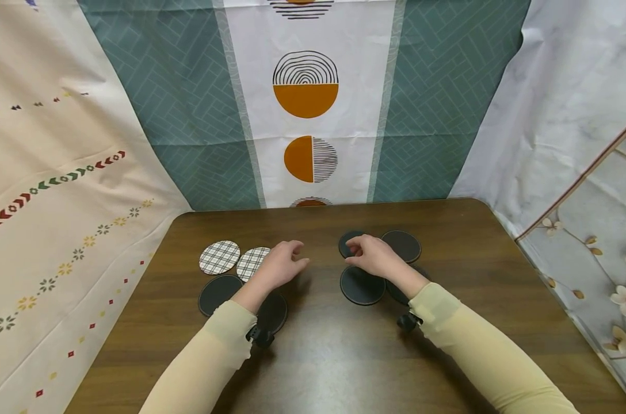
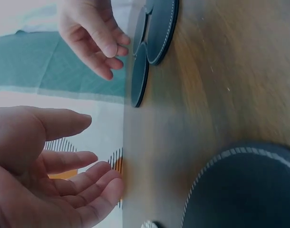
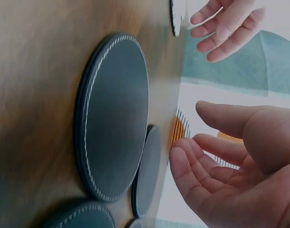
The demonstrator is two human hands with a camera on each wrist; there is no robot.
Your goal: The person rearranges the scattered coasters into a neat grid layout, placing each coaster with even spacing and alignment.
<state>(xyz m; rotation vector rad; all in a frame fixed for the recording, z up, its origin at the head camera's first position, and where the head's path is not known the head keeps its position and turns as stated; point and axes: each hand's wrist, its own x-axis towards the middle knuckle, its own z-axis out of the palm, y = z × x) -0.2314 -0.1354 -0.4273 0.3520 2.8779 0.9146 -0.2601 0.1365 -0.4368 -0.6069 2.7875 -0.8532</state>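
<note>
My left hand (image 1: 283, 265) hovers above the table beside a group of round coasters, its fingers loosely bent and holding nothing. In that group are two white plaid coasters, one (image 1: 220, 257) in full view and one (image 1: 251, 262) partly behind the hand. Nearer to me lie two black coasters, one (image 1: 218, 293) to the left and another (image 1: 273, 313) partly under the forearm. Over the right group of dark coasters hangs my right hand (image 1: 376, 256), also loosely bent with nothing in it. A white-stitched black coaster (image 3: 116, 118) fills much of the right wrist view.
The brown wooden table (image 1: 318, 356) reaches back to a patterned curtain (image 1: 308, 126). Cloths hang along both sides. In the right group, a dark coaster (image 1: 402, 246) lies at the back, and another (image 1: 362, 286) lies nearer to me.
</note>
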